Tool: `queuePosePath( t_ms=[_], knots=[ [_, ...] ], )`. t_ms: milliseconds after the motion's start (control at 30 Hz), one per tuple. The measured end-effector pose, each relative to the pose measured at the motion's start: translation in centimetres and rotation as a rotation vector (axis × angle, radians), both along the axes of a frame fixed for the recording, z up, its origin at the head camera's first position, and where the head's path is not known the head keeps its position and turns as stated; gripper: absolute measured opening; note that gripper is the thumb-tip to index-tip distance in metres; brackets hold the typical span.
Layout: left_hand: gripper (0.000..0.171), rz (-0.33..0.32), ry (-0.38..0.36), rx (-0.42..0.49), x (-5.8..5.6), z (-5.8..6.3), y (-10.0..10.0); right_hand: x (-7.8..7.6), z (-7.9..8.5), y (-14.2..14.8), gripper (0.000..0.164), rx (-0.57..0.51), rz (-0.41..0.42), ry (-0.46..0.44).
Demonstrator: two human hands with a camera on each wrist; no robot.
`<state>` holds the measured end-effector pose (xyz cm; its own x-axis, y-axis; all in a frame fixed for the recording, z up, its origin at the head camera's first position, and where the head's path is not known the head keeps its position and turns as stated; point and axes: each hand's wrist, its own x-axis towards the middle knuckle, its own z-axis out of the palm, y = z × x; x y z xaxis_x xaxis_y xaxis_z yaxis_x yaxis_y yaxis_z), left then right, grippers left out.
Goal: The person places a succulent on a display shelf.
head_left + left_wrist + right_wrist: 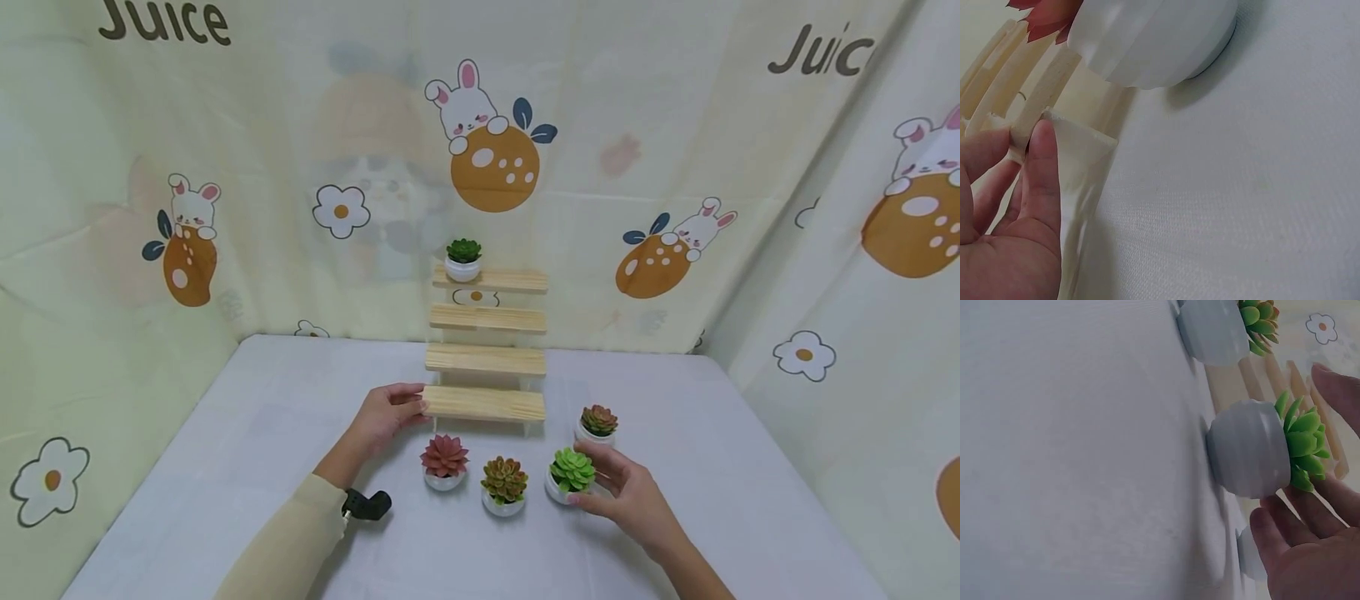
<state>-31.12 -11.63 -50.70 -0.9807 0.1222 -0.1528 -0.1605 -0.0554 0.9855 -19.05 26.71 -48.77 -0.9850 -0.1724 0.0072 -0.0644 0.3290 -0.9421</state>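
My left hand [386, 417] pinches the left end of the lowest board of a stepped wooden shelf [483, 403]; in the left wrist view, thumb and fingertips [1041, 140] meet at the board's end. My right hand [630, 492] is at the right side of a bright green succulent [573, 469] in a white pot [1250, 450]. Its fingers are spread about the plant, with the thumb apart from it in the right wrist view. The pot stands on the table. A red succulent [445, 456] and a brownish-green succulent [504, 480] stand in front of the shelf.
A reddish-brown succulent [599, 421] in a white pot stands behind my right hand. On the top board's left end sits a dark green succulent [463, 250]. The white table [300, 400] ends at a printed curtain [285, 125] behind and at both sides.
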Motion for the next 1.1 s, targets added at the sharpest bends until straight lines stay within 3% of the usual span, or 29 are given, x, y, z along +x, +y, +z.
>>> queuePosePath(
  t_ms=[200,400,833,1100],
  knots=[
    [0.041,-0.003,0.004,-0.002,-0.1,0.0,0.0,0.3,-0.4,0.1,0.087,-0.04,-0.018,-0.086],
    [0.04,0.0,0.003,-0.01,-0.1,-0.1,0.1,0.0,-0.8,0.0,0.084,-0.078,-0.046,-0.175],
    [0.039,0.014,-0.017,-0.032,0.1,0.2,0.0,-0.8,-1.5,-0.3,0.076,-0.066,-0.033,-0.139],
    [0.04,0.001,-0.005,-0.017,0.0,0.1,0.0,-0.9,-1.6,-0.5,0.075,-0.068,-0.042,-0.162]
  ],
)
